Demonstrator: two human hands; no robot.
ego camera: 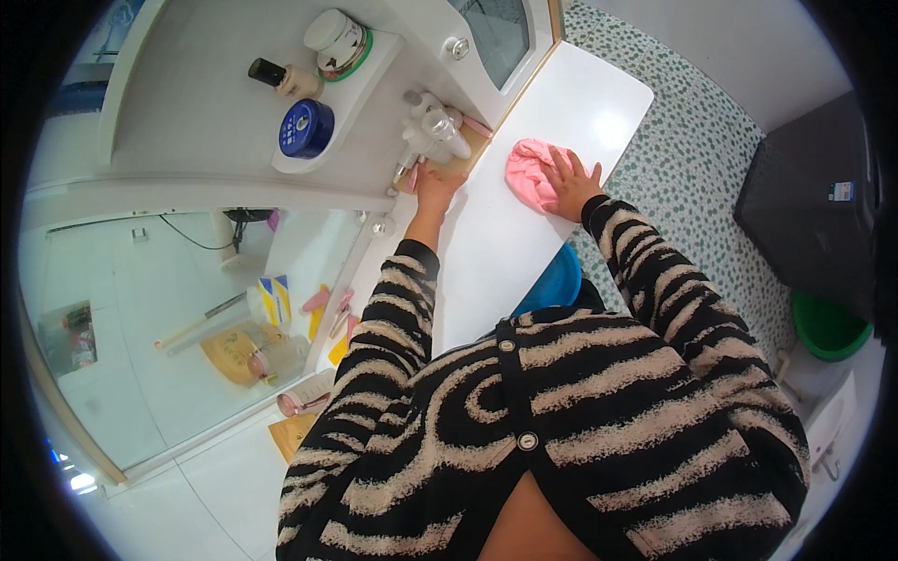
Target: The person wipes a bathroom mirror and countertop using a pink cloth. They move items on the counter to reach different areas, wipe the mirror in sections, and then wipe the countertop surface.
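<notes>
A crumpled pink cloth (531, 173) lies on the white countertop (491, 259). My right hand (572, 186) rests on its right side with the fingers spread. At the back of the counter, my left hand (438, 191) reaches to the front of a tan tray (459, 167). Its fingers are at the tray's edge, beside a small pink-and-clear bottle (412, 173); whether they grip anything is hard to tell. Several clear and white bottles (442, 133) stand together on the tray, and a pink item (477, 126) lies at its far end.
Above the tray, a white shelf (365, 91) holds a blue round jar (306, 128), a nail polish bottle (286, 78) and a white-lidded jar (338, 43). A mirror (175, 280) is at left. Beneath the counter's front edge sits a blue basin (554, 280); a dark grey bin (807, 203) stands right.
</notes>
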